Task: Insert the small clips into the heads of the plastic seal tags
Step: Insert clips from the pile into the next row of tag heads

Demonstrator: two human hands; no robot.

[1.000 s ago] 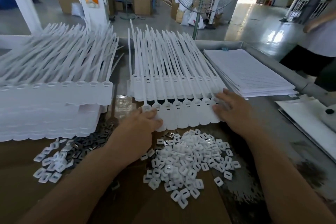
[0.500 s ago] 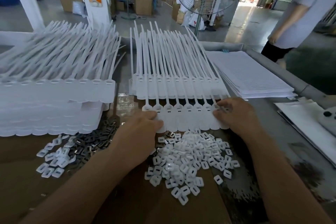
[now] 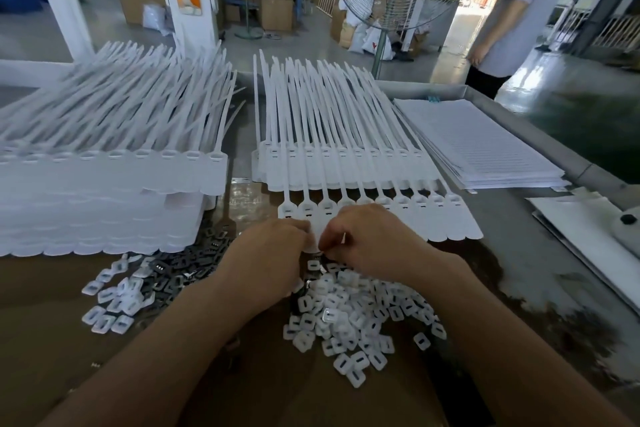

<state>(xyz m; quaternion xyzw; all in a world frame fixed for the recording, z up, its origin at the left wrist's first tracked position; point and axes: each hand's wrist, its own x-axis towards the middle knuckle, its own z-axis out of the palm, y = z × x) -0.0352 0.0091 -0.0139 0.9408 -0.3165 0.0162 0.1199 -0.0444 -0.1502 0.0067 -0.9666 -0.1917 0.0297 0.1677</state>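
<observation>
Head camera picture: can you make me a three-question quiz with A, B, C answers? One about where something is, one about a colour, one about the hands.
1. Where is the paper stack?
A) right of the row of tags
B) left of it
C) under it

2. What colour is the clip pile below the right hand?
A) red
B) white
C) green

3. How are the left hand and right hand placed?
A) flat on the paper
B) far apart
C) close together, fingers curled, at the row's near edge

Answers:
1 A, the sheets lie past the row's right end.
2 B, the pile looks white.
3 C, the knuckles nearly meet over the tags.
</observation>
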